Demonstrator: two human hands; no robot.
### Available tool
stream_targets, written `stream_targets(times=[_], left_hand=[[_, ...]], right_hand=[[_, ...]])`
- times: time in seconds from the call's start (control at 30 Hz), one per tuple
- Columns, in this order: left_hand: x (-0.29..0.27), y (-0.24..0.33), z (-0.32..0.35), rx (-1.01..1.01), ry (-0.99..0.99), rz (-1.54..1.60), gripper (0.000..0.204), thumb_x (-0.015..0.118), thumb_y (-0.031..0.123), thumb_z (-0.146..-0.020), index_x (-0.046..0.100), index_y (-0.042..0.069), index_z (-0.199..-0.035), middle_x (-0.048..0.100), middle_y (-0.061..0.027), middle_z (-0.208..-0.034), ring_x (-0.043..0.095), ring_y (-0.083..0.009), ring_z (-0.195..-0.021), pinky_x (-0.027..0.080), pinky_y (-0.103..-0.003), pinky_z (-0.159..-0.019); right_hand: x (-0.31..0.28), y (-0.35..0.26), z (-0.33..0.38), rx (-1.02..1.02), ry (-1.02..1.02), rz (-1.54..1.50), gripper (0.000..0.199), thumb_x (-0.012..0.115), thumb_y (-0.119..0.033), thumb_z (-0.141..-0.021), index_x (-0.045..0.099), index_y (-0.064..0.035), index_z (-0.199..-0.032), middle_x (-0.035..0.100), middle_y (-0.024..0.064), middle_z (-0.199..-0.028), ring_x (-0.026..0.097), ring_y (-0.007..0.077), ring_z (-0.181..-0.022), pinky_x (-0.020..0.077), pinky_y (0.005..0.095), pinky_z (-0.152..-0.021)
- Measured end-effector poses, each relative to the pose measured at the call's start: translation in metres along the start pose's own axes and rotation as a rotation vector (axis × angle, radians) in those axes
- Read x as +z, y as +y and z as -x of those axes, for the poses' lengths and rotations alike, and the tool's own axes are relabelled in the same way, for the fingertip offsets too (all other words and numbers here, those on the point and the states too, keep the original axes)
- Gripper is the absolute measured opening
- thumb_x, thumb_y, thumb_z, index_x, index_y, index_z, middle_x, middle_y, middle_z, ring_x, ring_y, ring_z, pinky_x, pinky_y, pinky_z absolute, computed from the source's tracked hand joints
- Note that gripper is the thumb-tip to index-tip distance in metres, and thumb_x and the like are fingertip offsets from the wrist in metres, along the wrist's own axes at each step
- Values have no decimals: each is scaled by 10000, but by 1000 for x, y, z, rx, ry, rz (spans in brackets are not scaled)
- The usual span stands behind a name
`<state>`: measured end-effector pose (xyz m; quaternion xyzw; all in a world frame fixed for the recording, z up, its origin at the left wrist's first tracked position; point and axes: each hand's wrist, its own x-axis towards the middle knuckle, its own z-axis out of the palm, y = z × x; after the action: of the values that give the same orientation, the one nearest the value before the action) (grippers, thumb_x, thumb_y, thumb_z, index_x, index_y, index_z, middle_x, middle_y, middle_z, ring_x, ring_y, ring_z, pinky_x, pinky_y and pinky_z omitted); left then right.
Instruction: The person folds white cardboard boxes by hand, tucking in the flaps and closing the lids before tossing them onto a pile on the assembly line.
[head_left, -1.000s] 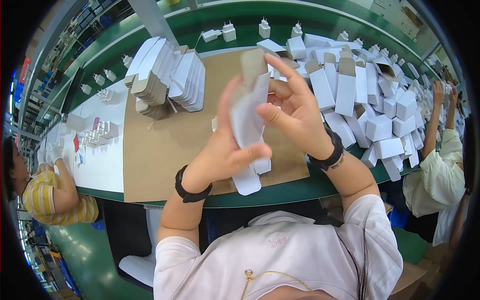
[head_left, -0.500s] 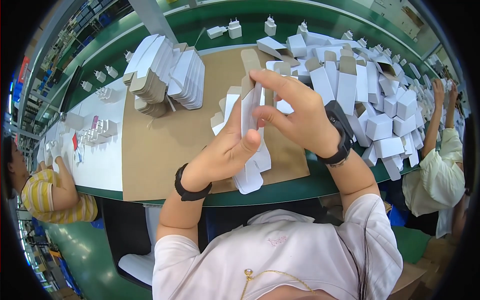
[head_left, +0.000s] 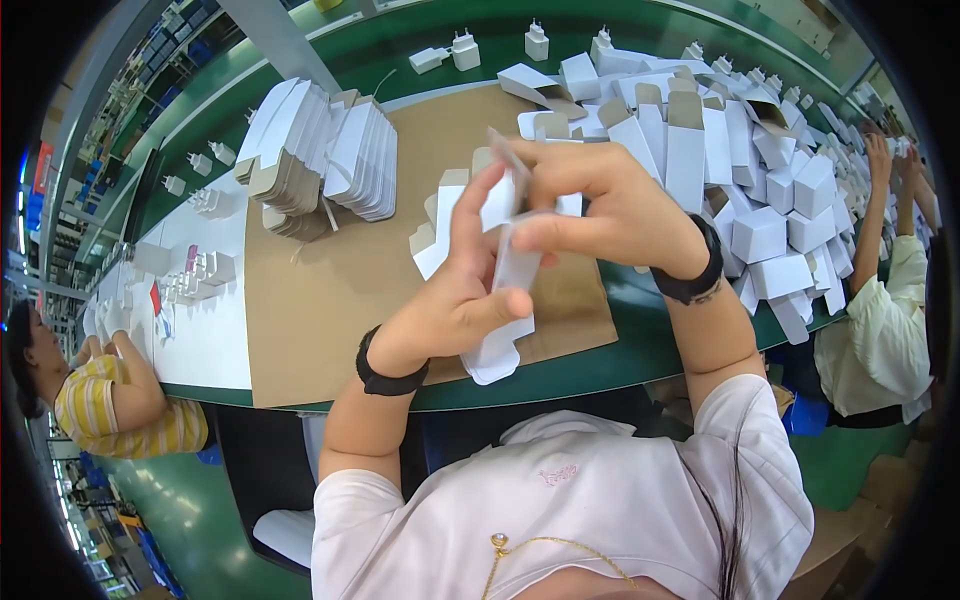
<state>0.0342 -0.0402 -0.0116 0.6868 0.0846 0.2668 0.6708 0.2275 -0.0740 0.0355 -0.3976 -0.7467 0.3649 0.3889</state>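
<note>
Fingers of my left hand [head_left: 455, 300] and right hand [head_left: 600, 205] were closed on one white flat carton [head_left: 510, 275] above the cardboard sheet [head_left: 330, 300].

Bare brown cardboard sheet [head_left: 330, 290] is lying open left of the hands, giving passing room. A stack of flat cartons [head_left: 320, 160] is blocking the far left, and a heap of folded white boxes [head_left: 770, 200] is crowding the right side.

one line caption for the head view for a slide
Both hands, left hand and right hand, fold a flat white carton blank above a brown cardboard sheet beside folded white boxes.
</note>
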Motion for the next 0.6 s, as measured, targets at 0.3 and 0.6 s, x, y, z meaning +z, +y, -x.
stream_targets(times=[0.3, 0.6], left_hand=[[-5, -2, -3, 10, -11, 171, 858, 476, 519, -848, -87, 138, -1372, 526, -160, -1054, 572, -231, -917, 473, -330, -771], [-17, -4, -6, 222, 223, 13, 717, 507, 468, -852, 70, 190, -1349, 481, -164, -1140, 597, -228, -875, 524, -340, -702]], right_hand=[[-1, 0, -7, 168, -25, -133, 224, 601, -212, -844, 586, -18, -733, 583, 94, -917, 503, 194, -1041, 395, 314, -850], [33, 15, -10, 31, 274, -331, 456, 550, -239, -889, 422, -28, -1273, 580, 87, -1026, 543, 120, -857, 470, 259, -726]])
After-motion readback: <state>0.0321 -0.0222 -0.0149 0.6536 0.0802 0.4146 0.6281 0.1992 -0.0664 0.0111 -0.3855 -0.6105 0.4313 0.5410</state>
